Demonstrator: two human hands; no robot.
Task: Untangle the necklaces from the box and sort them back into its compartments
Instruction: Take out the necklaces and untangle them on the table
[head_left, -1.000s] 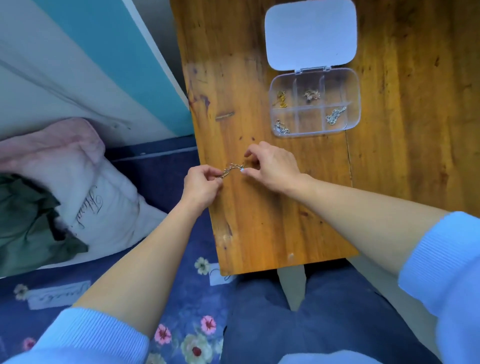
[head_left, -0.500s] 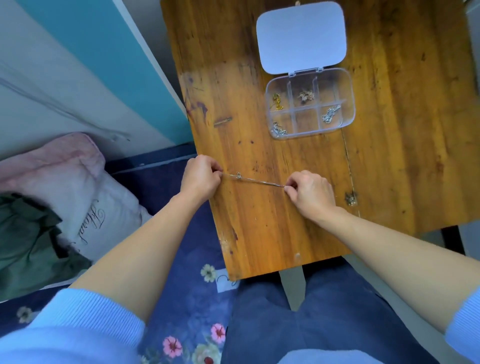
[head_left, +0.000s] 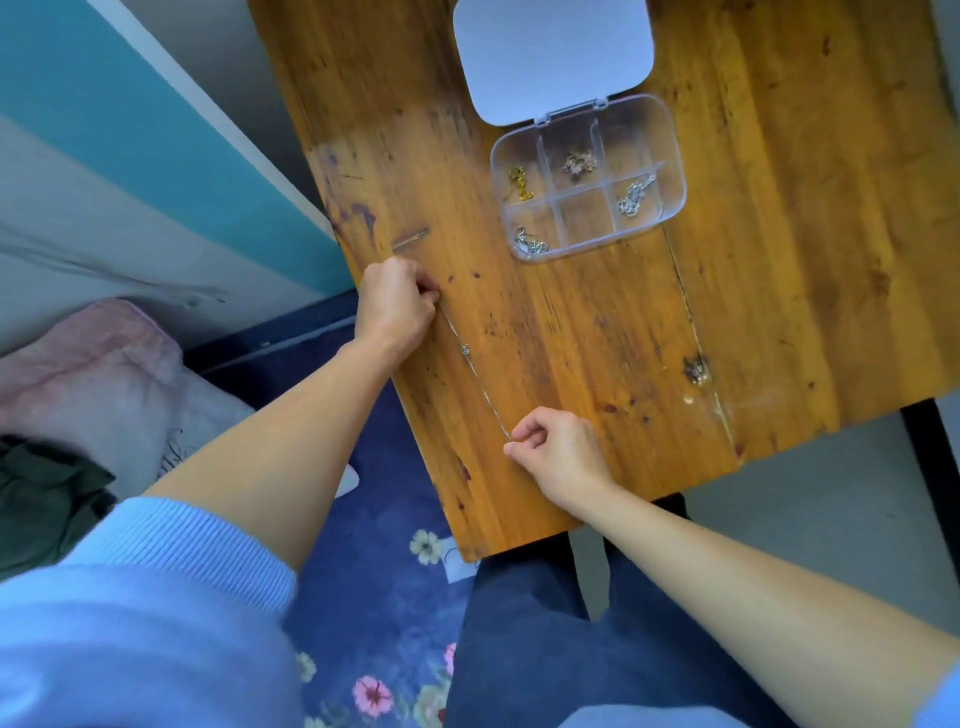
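Note:
A thin silver necklace with a small pendant is stretched taut over the wooden table. My left hand pinches its far end near the table's left edge. My right hand pinches the near end. The clear compartment box lies open farther back, its white lid flipped away. A gold piece, a pale pinkish piece and two silver chains each sit in separate compartments. A small dark tangle lies loose on the table to the right.
The table's left edge borders a teal and white wall. A pink pillow and green cloth lie at the left. A blue floral rug covers the floor below the table's near edge.
The necklace was bunched between both hands, then drawn out. My right hand has moved toward me and my left hand away, so the chain now runs diagonally, stretched longer.

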